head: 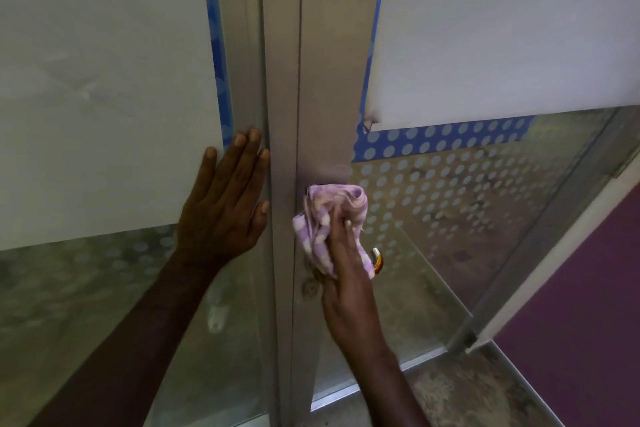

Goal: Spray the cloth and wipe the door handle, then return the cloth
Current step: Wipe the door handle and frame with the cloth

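Observation:
A pink and white checked cloth [322, 215] is bunched over the door handle on the grey metal door frame [325, 80]. My right hand [346, 274] grips the cloth and presses it round the handle. Only the handle's shiny curved end [376, 260] shows past the cloth. A round lock [310, 289] sits just below, beside my right thumb. My left hand [225, 204] lies flat with straight fingers on the white panel of the left-hand door, at the frame's edge.
Glass door panels [450, 204] carry white sheets, blue bands and dotted film. The right-hand door stands slightly ajar. A purple wall [588, 305] rises at the right. Speckled floor [460, 392] shows at the bottom.

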